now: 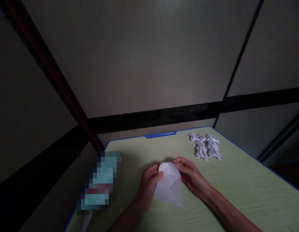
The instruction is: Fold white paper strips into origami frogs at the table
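Note:
Between my hands is a sheet of white paper with crease lines, held a little above the table. Its far edge curves over, and one corner points down toward me. My left hand pinches the paper's left side, thumb on top. At the upper right edge, my right hand grips the paper between thumb and fingers; part of those fingers is hidden behind the sheet. Several folded white paper figures stand grouped at the table's far right, beyond my right hand.
The light green table has a blue rim and a blue handle-like piece at its far edge. A blurred-out turquoise object lies at the left, with a pale strip below it. Dark-banded panels rise behind the table.

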Tool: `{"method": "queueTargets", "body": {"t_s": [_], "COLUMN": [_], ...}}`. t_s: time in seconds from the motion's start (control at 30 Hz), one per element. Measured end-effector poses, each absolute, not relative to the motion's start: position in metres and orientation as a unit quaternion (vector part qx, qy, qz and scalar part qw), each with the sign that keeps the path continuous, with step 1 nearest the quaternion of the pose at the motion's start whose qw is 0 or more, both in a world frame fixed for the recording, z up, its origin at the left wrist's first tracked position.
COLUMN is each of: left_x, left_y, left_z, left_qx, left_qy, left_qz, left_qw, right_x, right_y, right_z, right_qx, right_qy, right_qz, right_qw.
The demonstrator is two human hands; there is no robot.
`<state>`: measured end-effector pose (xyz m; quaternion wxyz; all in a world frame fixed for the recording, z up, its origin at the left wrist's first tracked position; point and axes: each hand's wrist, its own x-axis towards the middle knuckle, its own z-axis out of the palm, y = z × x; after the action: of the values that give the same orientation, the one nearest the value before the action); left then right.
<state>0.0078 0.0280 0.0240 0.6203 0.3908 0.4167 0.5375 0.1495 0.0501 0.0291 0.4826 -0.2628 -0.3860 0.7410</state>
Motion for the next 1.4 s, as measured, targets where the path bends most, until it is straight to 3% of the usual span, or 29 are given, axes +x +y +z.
{"method": "queueTargets", "body": {"t_s": [0.27, 0.87, 1.13, 1.4], "left_x": [0.0088, 0.0061, 0.0096, 0.0072], "left_y": [0.0259, 0.0245, 0.0272, 0.026], "left_z": [0.0246, 0.0241, 0.0234, 0.0214], "left_qx": [0.404, 0.425, 0.46, 0.426], "left_qy": [0.454, 0.456, 0.473, 0.452], "left_qz": [0.527, 0.518, 0.501, 0.498], "left_qw": [0.594, 0.586, 0.56, 0.605], "right_x": [0.1461, 0.148, 0.1493, 0.152], "right_y": [0.0509, 0.0536, 0.0512, 0.0489], "right_z": [0.0307, 0.0272, 0.0353, 0.0372], "right_qx": [-0.274, -0.324, -0.282, -0.209], "right_qy": [-0.423, -0.606, -0.398, -0.356], "right_qz": [0.721, 0.542, 0.725, 0.817], "right_qw": [0.476, 0.484, 0.486, 0.401]}}
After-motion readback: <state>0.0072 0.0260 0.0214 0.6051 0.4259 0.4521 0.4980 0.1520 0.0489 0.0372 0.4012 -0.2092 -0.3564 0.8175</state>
